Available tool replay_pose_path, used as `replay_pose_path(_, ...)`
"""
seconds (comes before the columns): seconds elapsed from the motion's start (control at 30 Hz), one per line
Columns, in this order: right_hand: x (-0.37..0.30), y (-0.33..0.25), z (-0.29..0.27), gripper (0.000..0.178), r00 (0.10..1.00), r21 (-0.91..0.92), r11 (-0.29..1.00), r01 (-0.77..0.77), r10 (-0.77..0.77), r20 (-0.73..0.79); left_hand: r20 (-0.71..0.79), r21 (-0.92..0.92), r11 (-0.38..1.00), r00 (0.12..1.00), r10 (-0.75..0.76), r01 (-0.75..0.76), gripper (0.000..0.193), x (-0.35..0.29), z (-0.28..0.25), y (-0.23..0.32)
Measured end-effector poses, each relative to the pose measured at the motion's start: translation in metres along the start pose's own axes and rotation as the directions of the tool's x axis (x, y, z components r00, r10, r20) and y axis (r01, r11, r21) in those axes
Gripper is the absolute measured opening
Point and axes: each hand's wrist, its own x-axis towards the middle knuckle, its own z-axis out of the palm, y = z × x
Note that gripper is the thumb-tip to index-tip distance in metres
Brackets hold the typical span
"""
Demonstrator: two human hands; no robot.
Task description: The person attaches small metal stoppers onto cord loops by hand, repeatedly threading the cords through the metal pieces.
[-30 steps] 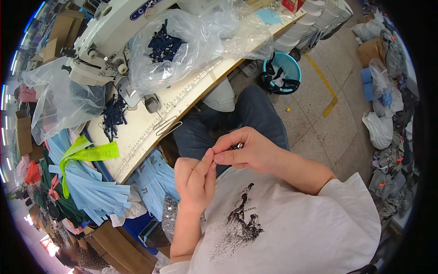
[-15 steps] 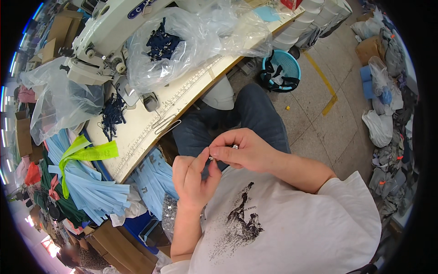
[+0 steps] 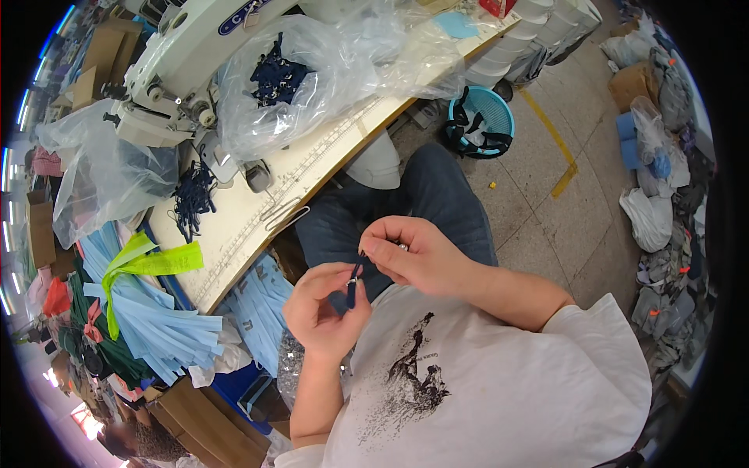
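Observation:
Over my lap, my left hand (image 3: pixel 321 313) pinches a short navy strap (image 3: pixel 351 295) between thumb and fingers. A small shiny metal fitting sits on the strap; its exact kind is too small to tell. Just above and to the right, my right hand (image 3: pixel 417 251) is closed, thumb against forefinger, on the strap's upper end. A glint of metal shows among the right hand's curled fingers. On the table lies a loose bunch of similar navy straps (image 3: pixel 193 199), and another pile of navy straps (image 3: pixel 279 76) rests in a clear plastic bag (image 3: pixel 335 101).
A white sewing machine (image 3: pixel 168 86) stands on the table (image 3: pixel 234 261) at the upper left. Light blue fabric strips (image 3: pixel 160 324) with a yellow-green strip (image 3: pixel 168 259) hang by its left end. A turquoise basket (image 3: pixel 499 117) stands on the floor; bags and grey fabric pile up far right.
My hands have moved slightly apart, the left shifting down and left. The navy strap and its metal fitting now show between them, where the fingers mostly hid them before.

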Motion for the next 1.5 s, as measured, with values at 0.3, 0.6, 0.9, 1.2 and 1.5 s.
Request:
replay_pose_path(0.3, 0.000, -0.002, -0.002, 0.020, 1.000, -0.022, 0.999, 0.025, -0.025, 0.015, 0.281, -0.097, 0.990, 0.952, 0.124, -0.100, 0.028, 0.008, -0.010, -0.005)
replay_pose_path(0.6, -0.002, -0.010, -0.001, 0.016, 1.000, 0.003, 1.000, 0.010, -0.010, 0.000, 0.263, 0.103, 0.980, 0.955, 0.138, -0.170, 0.040, 0.006, 0.001, -0.006)
replay_pose_path(0.9, 0.002, 0.000, -0.005, 0.020, 0.997, 0.238, 0.969, -0.062, 0.051, 0.054, 0.312, 0.034, 0.986, 0.939, 0.144, -0.162, 0.035, 0.011, 0.003, -0.009)
replay_pose_path(1.2, 0.002, -0.002, -0.001, 0.018, 0.998, 0.216, 0.975, -0.051, 0.040, 0.053, 0.254, 0.088, 0.986, 0.960, 0.117, -0.143, 0.027, 0.005, 0.002, -0.016)
replay_pose_path(1.5, -0.001, -0.001, -0.002, 0.021, 0.971, -0.273, 0.934, 0.231, -0.241, -0.003, 0.172, -0.283, 0.845, 0.891, -0.421, 0.454, 0.017, 0.005, -0.002, -0.001)
